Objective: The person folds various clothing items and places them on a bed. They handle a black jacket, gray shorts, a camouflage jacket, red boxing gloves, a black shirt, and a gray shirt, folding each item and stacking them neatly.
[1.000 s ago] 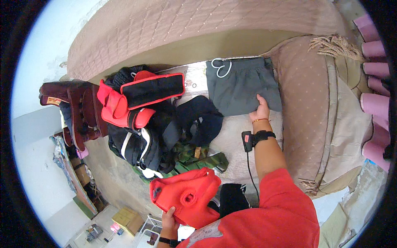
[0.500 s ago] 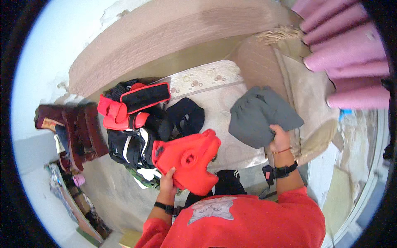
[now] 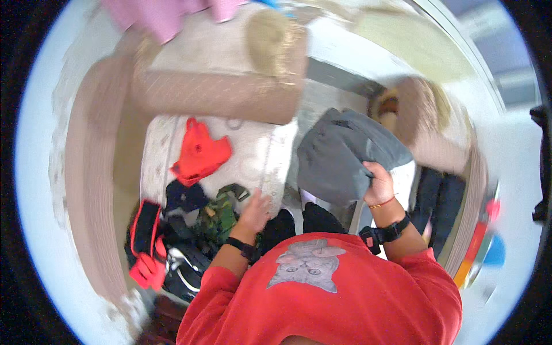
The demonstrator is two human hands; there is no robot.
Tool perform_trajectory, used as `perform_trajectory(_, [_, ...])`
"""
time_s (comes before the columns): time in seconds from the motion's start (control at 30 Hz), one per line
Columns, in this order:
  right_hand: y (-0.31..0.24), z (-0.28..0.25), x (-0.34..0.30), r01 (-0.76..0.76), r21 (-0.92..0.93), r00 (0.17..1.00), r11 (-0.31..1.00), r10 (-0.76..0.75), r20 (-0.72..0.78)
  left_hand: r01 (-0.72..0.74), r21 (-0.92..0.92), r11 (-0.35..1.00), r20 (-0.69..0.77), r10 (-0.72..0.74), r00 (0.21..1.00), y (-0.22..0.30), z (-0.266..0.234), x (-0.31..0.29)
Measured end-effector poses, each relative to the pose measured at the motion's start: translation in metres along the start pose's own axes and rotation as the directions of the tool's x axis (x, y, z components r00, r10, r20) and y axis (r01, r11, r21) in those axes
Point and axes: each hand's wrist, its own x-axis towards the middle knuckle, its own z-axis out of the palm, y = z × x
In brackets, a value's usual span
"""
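Observation:
My right hand (image 3: 379, 183) is closed on the lower right edge of a grey cloth garment (image 3: 339, 155), holding it up in front of me. The garment hangs in loose folds, and its exact kind does not show. My left hand (image 3: 256, 213) has its fingers apart and holds nothing. It hovers beside a camouflage cloth item (image 3: 218, 215), near the front edge of the light mat. Farther off on that mat lies a red soft item (image 3: 201, 150) with a small dark round mark. A black cap-like item (image 3: 185, 195) sits just nearer than it.
A red and black padded piece (image 3: 145, 227) and a black bag with white stripes (image 3: 183, 267) are piled at lower left. A brown padded seat arm (image 3: 224, 95) borders the light mat (image 3: 253, 149). Pink cloth (image 3: 167, 17) hangs at the upper left; dark cushions (image 3: 440, 198) stand at right.
My left hand has let go of the red item, which now lies on the mat. My right hand still holds the grey garment. The view has turned to the right.

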Motion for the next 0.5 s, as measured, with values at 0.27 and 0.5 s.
perform_trajectory(0.27, [-0.022,-0.143,-0.121,0.169,0.486,0.984,0.857,-0.118,-0.135,0.221,0.164,0.962,0.602,-0.275,0.75,-0.108,0.206,0.041])
perform_trajectory(0.5, [-0.019,-0.312,-0.226,0.367,0.761,0.93,0.534,-0.207,-0.303,0.493,0.392,0.776,0.347,-0.621,0.702,-0.231,0.294,0.074])
